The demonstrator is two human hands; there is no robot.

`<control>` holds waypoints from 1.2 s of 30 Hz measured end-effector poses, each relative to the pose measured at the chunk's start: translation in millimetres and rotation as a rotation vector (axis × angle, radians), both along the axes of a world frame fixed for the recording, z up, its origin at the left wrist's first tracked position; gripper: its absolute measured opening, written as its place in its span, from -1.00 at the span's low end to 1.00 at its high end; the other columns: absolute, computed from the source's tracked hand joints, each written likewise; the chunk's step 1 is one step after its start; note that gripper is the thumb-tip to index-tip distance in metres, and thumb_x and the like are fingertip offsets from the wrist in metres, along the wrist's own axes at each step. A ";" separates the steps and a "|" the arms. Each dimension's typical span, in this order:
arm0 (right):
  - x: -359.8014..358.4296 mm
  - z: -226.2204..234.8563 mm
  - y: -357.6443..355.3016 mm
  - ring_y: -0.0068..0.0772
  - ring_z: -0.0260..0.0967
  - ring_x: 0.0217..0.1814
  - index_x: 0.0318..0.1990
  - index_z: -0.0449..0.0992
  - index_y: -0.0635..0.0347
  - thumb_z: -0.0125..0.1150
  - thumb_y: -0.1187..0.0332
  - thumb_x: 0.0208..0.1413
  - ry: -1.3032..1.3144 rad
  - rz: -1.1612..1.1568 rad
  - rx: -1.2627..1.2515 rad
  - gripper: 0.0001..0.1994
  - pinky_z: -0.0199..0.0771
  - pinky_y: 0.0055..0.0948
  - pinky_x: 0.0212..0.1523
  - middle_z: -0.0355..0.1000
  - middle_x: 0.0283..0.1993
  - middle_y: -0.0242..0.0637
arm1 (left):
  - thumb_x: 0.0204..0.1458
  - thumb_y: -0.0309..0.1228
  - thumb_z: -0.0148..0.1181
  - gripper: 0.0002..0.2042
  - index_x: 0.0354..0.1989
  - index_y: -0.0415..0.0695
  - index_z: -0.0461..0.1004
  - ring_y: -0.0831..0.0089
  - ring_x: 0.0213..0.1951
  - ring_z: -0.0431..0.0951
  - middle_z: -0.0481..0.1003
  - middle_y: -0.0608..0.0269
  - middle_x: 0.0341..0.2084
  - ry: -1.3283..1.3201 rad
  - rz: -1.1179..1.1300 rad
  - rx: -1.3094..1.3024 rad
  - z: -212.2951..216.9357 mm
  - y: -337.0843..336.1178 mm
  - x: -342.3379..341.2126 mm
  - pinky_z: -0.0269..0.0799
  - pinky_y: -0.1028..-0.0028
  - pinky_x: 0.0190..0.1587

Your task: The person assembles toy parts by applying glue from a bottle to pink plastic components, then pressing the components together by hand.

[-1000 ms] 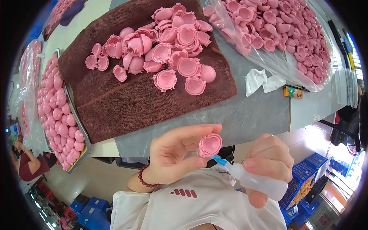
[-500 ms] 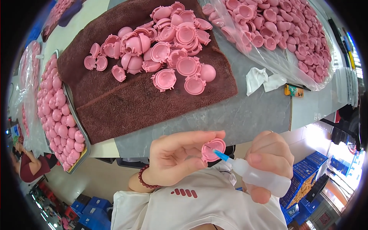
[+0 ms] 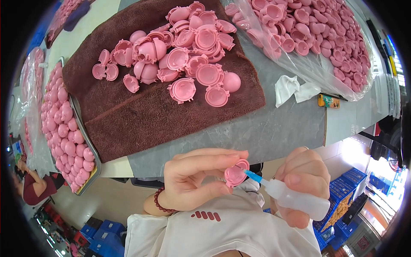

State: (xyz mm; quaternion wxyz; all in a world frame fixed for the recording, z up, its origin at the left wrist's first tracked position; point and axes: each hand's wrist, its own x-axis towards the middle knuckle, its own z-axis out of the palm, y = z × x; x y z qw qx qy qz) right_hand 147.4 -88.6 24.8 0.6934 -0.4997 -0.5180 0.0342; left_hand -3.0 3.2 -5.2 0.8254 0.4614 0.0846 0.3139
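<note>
My left hand [image 3: 197,177], a beaded bracelet on its wrist, pinches a small round pink plastic shell [image 3: 236,173] by its edge, the hollow side turned toward my right hand. In my right hand [image 3: 303,182] is a translucent white squeeze bottle [image 3: 295,199], lying slanted in the curled fingers. Its blue nozzle [image 3: 253,176] ends in a thin needle tip at the shell's rim. Whether any liquid is coming out is too small to tell. Beyond my hands, a pile of loose pink shells [image 3: 183,58] lies on a brown towel [image 3: 141,132].
At the left stands a tray [image 3: 95,173] heaped with closed pink balls. A clear plastic bag [image 3: 295,64] full of pink shells fills the far right, with a white tissue [image 3: 286,89] beside it on the grey table [image 3: 295,128]. Another person [image 3: 37,184] is at far left.
The bottle has drawn slightly right and down, taking its tip from inside the shell to the rim. My left hand has tilted the shell and shifted it a little left.
</note>
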 end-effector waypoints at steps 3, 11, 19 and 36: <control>0.7 -2.5 4.2 -0.53 0.16 -0.71 -0.44 0.51 0.34 0.19 -0.10 -0.18 -0.021 0.007 -0.014 -0.46 0.02 -0.59 -0.75 0.25 -0.66 -0.42 | -0.23 -0.67 0.20 -0.63 -0.14 -0.38 0.38 0.25 -0.15 0.46 0.37 -0.15 -0.15 0.055 0.051 0.003 2.1 0.6 -1.3 0.47 0.46 -0.20; 6.1 -4.3 0.3 -0.50 0.19 -0.66 -0.45 0.50 0.34 0.16 -0.11 -0.16 -0.060 0.041 -0.069 -0.46 0.06 -0.57 -0.72 0.27 -0.62 -0.38 | -0.31 -0.71 0.22 -0.64 -0.22 -0.31 0.44 0.23 -0.27 0.51 0.42 -0.11 -0.20 0.274 0.271 0.570 7.8 2.6 3.2 0.45 0.48 -0.27; 84.4 -19.5 -35.1 -0.27 0.30 -0.09 -0.05 0.19 0.41 0.06 0.32 0.04 -0.074 -0.652 -0.154 -0.61 0.33 -0.50 -0.12 0.34 -0.11 0.04 | -0.14 -0.74 0.02 -0.70 -0.17 -0.29 0.39 0.24 -0.15 0.46 0.39 -0.14 -0.16 -0.042 0.071 0.202 -6.3 6.6 5.4 0.38 0.45 -0.15; 125.7 14.4 -11.2 -0.39 0.28 -0.18 -0.24 0.39 0.26 0.17 0.57 -0.18 -0.761 -0.665 -0.576 -0.74 0.26 -0.49 -0.22 0.37 -0.23 -0.26 | -0.11 -0.49 0.19 -0.61 -0.08 -0.15 0.23 0.31 -0.23 0.45 0.34 -0.09 -0.12 -0.148 -0.232 -0.648 2.2 0.7 5.3 0.38 0.44 -0.22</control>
